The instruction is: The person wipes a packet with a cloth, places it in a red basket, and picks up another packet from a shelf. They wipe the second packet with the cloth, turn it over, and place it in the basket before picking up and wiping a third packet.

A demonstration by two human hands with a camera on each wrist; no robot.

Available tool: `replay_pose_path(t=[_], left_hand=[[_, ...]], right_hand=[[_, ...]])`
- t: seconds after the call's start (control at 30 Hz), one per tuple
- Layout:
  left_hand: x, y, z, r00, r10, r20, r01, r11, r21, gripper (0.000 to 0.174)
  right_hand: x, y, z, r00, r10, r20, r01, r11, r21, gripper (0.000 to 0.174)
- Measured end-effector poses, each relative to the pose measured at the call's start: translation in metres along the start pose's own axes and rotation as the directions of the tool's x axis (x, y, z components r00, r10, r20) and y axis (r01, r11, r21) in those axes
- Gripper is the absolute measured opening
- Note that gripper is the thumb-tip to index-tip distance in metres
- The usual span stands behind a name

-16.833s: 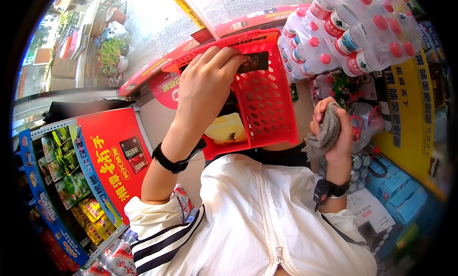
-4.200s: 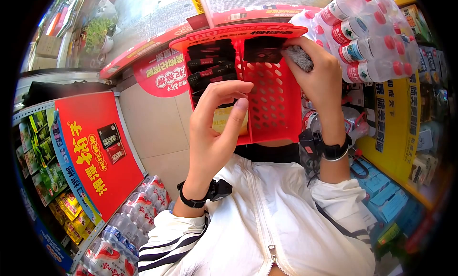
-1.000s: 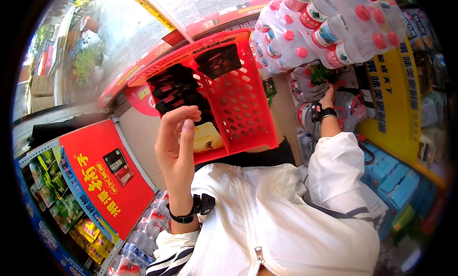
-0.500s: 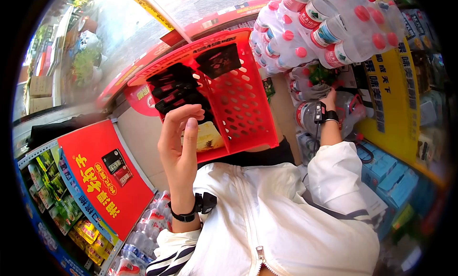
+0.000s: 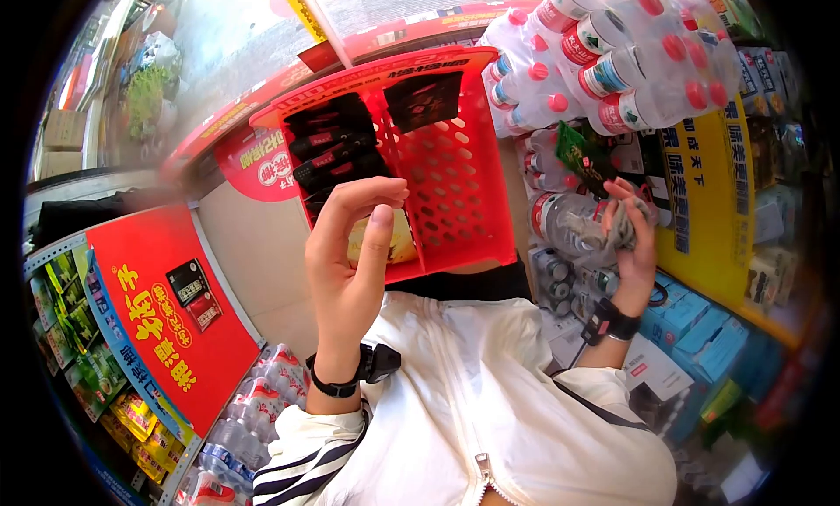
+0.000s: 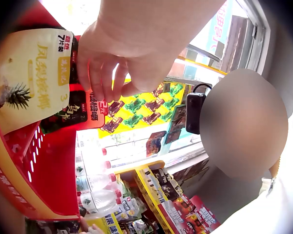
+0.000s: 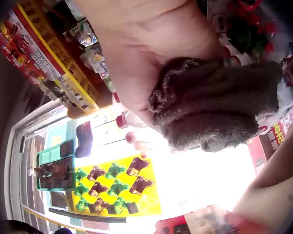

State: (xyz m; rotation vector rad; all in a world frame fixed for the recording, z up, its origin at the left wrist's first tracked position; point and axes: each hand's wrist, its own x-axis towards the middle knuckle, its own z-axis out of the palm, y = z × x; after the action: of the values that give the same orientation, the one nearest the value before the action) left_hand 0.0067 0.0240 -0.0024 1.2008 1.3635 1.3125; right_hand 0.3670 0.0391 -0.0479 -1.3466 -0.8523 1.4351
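One gray cloth (image 5: 623,226) is grasped in the right hand (image 5: 642,254), at 3 o'clock in the head view; the right wrist camera shows it bunched and spilling past the palm. The left hand (image 5: 343,252), just off centre toward 9 o'clock, is released, fingers bent and thumb apart from them. Whether it touches the red basket (image 5: 459,200) cannot be told. Black straps circle both wrists.

The basket, at 12 o'clock, is tilted and split by a divider. Its left compartment holds a row of black packets (image 5: 332,143) and, nearest the body, a yellow packet (image 5: 401,242) with a pineapple picture; one black packet (image 5: 424,102) stands at the far end of the right compartment.

Near the right hand lies a large clear bottle (image 5: 569,219). Farther out are wrapped water bottles (image 5: 604,64) between 1 and 2 o'clock, blue boxes (image 5: 696,331) between 3 and 4, and a red sign (image 5: 131,252) at 9.
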Motion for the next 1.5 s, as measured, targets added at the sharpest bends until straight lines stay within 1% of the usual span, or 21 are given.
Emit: replay_pose_path(t=[0.03,0.07,0.2,0.27,0.33,0.4,0.53,0.63,0.7,0.73,0.8,0.87,0.93,1.0,1.07,1.2,1.27,1.33,1.37,1.47,1.5], left_hand=[[0.0,0.001,0.001,1.0,-0.012,0.025,0.013,0.999,-0.043,0.017],[0.0,0.001,0.0,0.998,-0.015,0.059,0.019,0.997,-0.07,0.022],[0.001,-0.001,0.002,0.927,-0.034,0.372,0.18,0.914,-0.363,0.044],[-0.002,0.0,0.005,0.75,-0.077,0.657,0.345,0.893,-0.29,0.072],[-0.006,-0.001,0.013,0.674,0.059,0.736,0.272,0.907,-0.322,0.083],[-0.009,0.003,0.012,0.643,0.107,0.758,0.323,0.86,-0.395,0.088],[-0.006,-0.005,0.008,0.777,0.096,0.622,0.232,0.875,-0.425,0.073],[-0.001,-0.005,0.0,0.834,0.043,0.55,0.271,0.836,-0.477,0.058],[0.001,-0.009,0.001,0.938,-0.03,0.345,0.17,0.908,-0.383,0.05],[0.002,-0.01,0.002,0.941,-0.029,0.337,0.164,0.91,-0.381,0.05],[0.003,-0.013,0.004,0.973,-0.019,0.232,0.104,0.928,-0.357,0.047],[0.001,-0.014,0.015,0.983,0.073,0.167,-0.011,0.938,-0.346,0.046],[0.002,-0.005,0.017,0.974,0.174,0.146,-0.114,0.931,-0.347,0.045],[-0.001,0.007,-0.001,0.936,0.06,0.346,0.051,0.952,-0.302,0.043],[-0.001,0.011,-0.01,0.911,-0.051,0.41,0.165,0.955,-0.247,0.041],[-0.003,0.003,-0.007,0.889,-0.021,0.458,0.202,0.915,-0.35,0.039],[-0.009,0.014,-0.011,0.91,-0.041,0.414,0.252,0.845,-0.471,0.041],[-0.011,0.024,-0.019,0.842,-0.124,0.526,0.486,0.599,-0.637,0.041],[-0.013,0.02,-0.017,0.879,-0.17,0.446,0.414,0.736,-0.536,0.042],[-0.009,0.009,-0.008,0.885,-0.199,0.421,0.425,0.714,-0.556,0.043],[-0.009,0.007,-0.002,0.903,-0.185,0.388,0.383,0.757,-0.529,0.042]], right_hand=[[-0.01,-0.008,-0.01,0.982,-0.069,0.176,0.064,0.997,0.038,0.041],[-0.02,-0.026,0.013,0.952,-0.247,0.18,0.227,0.966,0.127,0.044],[-0.026,-0.048,0.032,0.771,-0.524,0.362,0.424,0.847,0.322,0.037],[-0.02,-0.054,0.054,0.721,-0.488,0.491,0.452,0.869,0.201,0.038],[-0.01,-0.07,0.089,0.668,-0.332,0.666,0.508,0.857,-0.082,0.04],[-0.009,-0.068,0.119,0.805,-0.208,0.556,0.316,0.943,-0.104,0.045],[0.008,-0.059,0.134,0.882,-0.092,0.461,0.248,0.924,-0.29,0.041],[0.014,-0.063,0.164,0.833,0.011,0.552,0.184,0.938,-0.295,0.047],[0.017,-0.063,0.183,0.91,-0.327,0.255,0.389,0.884,-0.259,0.048],[0.017,-0.065,0.187,0.907,-0.328,0.263,0.393,0.884,-0.253,0.048],[0.014,-0.067,0.192,0.951,-0.31,-0.009,0.309,0.946,0.1,0.05],[0.001,-0.054,0.205,0.934,-0.357,-0.026,0.356,0.923,0.143,0.047],[-0.02,-0.042,0.232,0.624,-0.703,0.341,0.774,0.496,-0.394,0.023],[-0.011,-0.04,0.225,0.208,-0.623,0.754,0.926,-0.124,-0.358,0.015],[-0.004,-0.037,0.225,0.205,-0.638,0.742,0.954,-0.04,-0.298,0.022],[0.009,-0.046,0.223,0.361,-0.699,0.618,0.877,0.029,-0.479,0.034],[0.032,-0.055,0.21,0.533,-0.689,0.491,0.757,0.13,-0.641,0.033],[0.048,-0.063,0.193,0.538,-0.774,0.334,0.736,0.239,-0.633,0.033],[0.044,-0.066,0.19,0.518,-0.83,0.209,0.712,0.282,-0.643,0.034],[0.003,-0.069,0.207,0.466,-0.876,0.125,0.795,0.353,-0.494,0.033],[-0.007,-0.068,0.216,0.414,-0.838,0.356,0.881,0.271,-0.389,0.034]])
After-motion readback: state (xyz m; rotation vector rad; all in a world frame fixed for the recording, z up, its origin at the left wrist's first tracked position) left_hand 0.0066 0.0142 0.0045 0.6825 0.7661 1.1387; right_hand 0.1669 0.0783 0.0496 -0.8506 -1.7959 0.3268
